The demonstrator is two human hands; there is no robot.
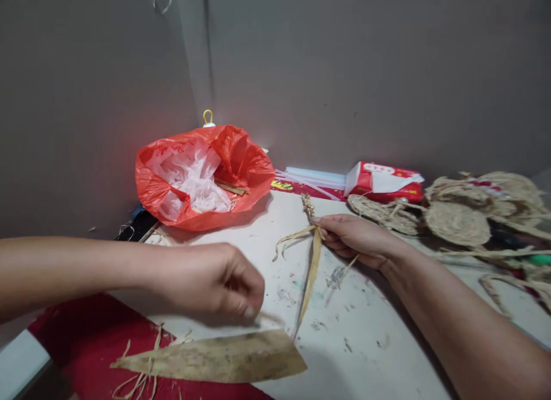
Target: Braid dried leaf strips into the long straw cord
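My left hand point(219, 282) is closed above a broad dried leaf point(224, 357), its thumb and fingertips pinched on a thin strip, blurred, that sticks out to the right. The leaf lies flat across white board and red cloth. My right hand point(353, 236) pinches a braided piece of dried leaf strips point(315, 256) at its knot. The short braid points up, one wide strip hangs down toward the board, and thinner ends spread to the left.
A red plastic bag point(249, 202) with white plastic inside stands at the back left. A red tissue pack point(390, 185) is at the back. Coiled braided pieces point(458, 223) lie at the right. Thin fibre scraps point(144, 380) rest on the red cloth point(94, 337).
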